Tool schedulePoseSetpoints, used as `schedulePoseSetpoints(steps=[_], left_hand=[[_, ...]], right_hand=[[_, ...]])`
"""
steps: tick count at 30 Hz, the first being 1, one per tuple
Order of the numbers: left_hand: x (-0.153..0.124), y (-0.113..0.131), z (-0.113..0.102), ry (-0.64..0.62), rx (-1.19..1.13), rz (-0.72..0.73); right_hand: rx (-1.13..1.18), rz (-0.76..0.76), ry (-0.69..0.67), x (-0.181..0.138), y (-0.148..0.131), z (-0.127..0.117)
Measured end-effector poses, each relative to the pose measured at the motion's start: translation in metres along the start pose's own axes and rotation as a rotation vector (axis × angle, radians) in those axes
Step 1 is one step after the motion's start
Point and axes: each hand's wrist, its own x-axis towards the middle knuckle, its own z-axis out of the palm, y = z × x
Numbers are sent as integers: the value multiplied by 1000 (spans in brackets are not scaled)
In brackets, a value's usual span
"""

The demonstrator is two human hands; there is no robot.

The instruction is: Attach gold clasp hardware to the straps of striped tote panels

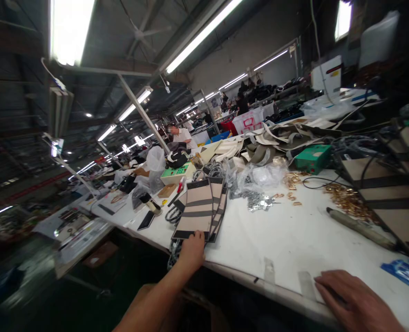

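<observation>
My left hand (193, 249) is closed on the near edge of a beige fabric panel with dark grey stripes (198, 203). That panel lies on top of a small fanned stack of similar striped panels (219, 207) at the table's front edge. Over at the right, my right hand (354, 295) rests low above the white tabletop (260, 240), its fingers loosely bent and a gap between thumb and forefinger. Nothing shows in it. More striped panels (373, 184) are piled at the far right.
Gold metal pieces (349, 200) and silver ones (260, 201) lie loose beyond my hands. Behind them are a green box (313, 159), clear plastic bags (260, 177) and a green-topped control box (177, 173). A grey-green tool-like object (359, 227) lies right. A person (184, 136) works farther back.
</observation>
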Motion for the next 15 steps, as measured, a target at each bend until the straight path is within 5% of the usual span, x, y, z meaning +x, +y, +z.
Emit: schedulePoseSetpoints(steps=[6, 15], left_hand=[[4, -14, -17, 27, -277, -88], [116, -87, -5, 93, -536, -461]], right_hand=[[9, 10, -12, 1, -6, -4], [-40, -67, 36, 11, -11, -11]])
